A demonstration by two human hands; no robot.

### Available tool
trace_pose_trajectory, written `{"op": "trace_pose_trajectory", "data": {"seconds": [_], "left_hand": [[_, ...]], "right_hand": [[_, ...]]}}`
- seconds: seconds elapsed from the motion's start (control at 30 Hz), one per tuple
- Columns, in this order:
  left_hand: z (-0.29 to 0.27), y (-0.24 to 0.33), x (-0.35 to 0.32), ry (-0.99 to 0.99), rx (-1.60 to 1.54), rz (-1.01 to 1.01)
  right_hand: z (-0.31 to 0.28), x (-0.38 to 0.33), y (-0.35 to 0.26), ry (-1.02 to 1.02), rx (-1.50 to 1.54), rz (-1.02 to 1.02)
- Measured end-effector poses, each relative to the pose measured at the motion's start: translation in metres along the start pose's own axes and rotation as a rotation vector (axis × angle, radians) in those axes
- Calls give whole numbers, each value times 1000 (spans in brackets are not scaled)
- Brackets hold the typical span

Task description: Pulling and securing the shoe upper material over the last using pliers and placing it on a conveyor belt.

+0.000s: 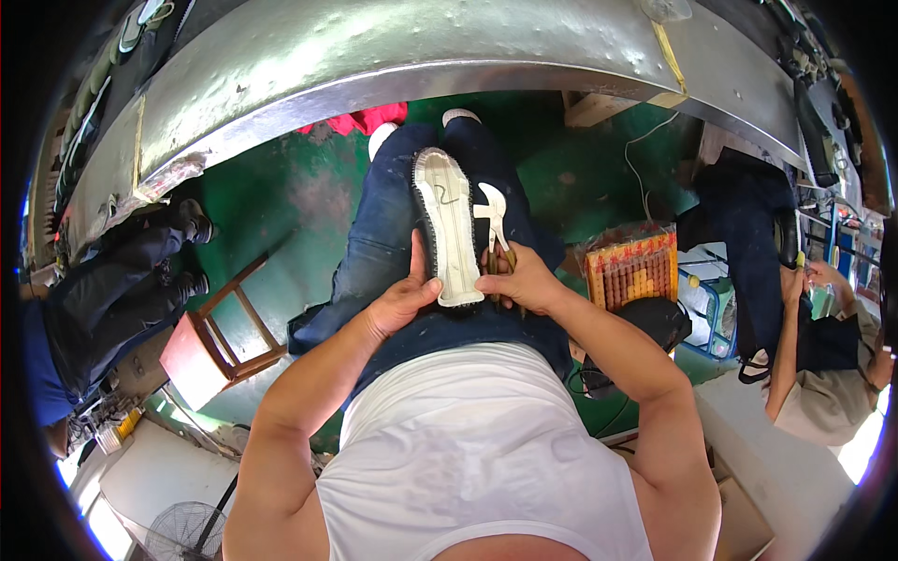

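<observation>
A shoe upper (451, 224) lies sole side up along my thighs, its toe pointing away from me. Its bottom is cream, with a dark pen mark near the toe and a gathered edge all round. My left hand (408, 292) grips the heel end from the left, thumb on the bottom and a finger stretched along the side. In my right hand (526, 280) are lasting pincers (493, 217) with a pale metal, hammer-like head, which points away beside the shoe upper. My right thumb touches the heel's right corner; the other fingers are partly hidden around the pincers' handles.
A long metal-topped bench (412, 47) curves across the far side. To my right stand an orange-red beaded seat (631, 266) and a blue stool (718, 313), near a co-worker's arms (790, 327). A wooden stool (220, 346) lies left, near another person's legs (140, 266).
</observation>
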State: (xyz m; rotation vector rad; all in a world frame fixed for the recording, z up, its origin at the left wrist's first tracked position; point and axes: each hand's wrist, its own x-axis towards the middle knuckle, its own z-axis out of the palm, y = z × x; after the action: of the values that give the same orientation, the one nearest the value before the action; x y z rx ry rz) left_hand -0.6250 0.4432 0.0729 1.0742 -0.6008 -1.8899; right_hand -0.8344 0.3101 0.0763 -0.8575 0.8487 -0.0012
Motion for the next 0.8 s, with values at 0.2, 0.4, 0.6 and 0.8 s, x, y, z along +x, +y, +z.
{"op": "trace_pose_trajectory", "data": {"seconds": [0.2, 0.4, 0.6, 0.8], "left_hand": [[7, 1, 5, 76, -68, -66], [8, -5, 14, 221, 175, 2], [12, 15, 8, 342, 73, -65], [10, 57, -32, 300, -460, 2]], "right_hand": [[7, -2, -5, 119, -202, -11], [18, 5, -3, 304, -782, -223], [6, 2, -13, 101, -329, -34], [-27, -31, -43, 248, -546, -365]]}}
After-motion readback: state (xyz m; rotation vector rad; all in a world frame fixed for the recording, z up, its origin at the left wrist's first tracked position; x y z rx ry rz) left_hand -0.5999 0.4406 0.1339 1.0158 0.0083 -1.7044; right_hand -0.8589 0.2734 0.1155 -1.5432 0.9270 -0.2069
